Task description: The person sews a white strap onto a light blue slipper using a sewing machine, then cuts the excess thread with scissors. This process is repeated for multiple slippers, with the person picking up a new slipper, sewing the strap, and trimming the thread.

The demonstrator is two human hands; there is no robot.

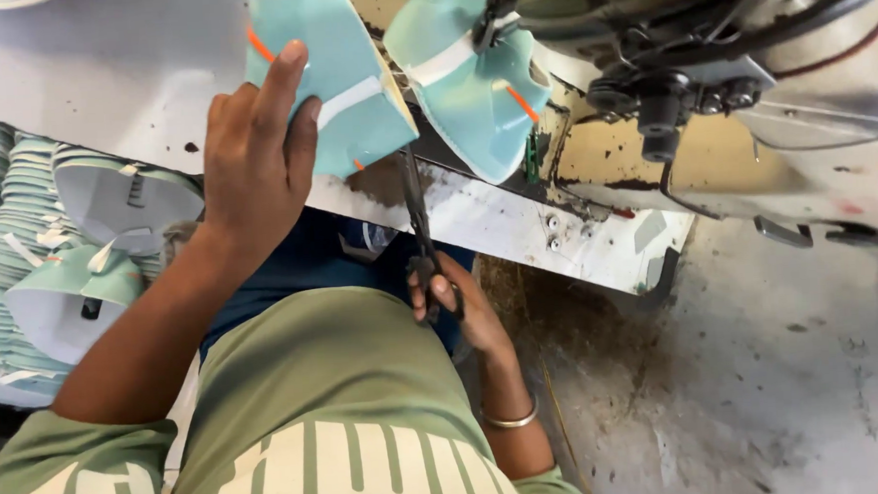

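My left hand (pixel 254 156) rests flat on a teal shoe-upper piece (pixel 335 82) with white and orange strips, pressing it on the white table edge (pixel 498 219). Below the table edge, my right hand (pixel 457 301) grips black scissors (pixel 417 218), their blades pointing up to the gap between this piece and a second teal piece (pixel 465 80). That second piece lies under the foot of the sewing machine (pixel 671 94).
Stacks of teal and white shoe-upper pieces (pixel 18 229) lie at the left, with a few loose ones (pixel 116 199) on top. The sewing machine body fills the upper right. A stained concrete floor (pixel 766 380) shows at the lower right.
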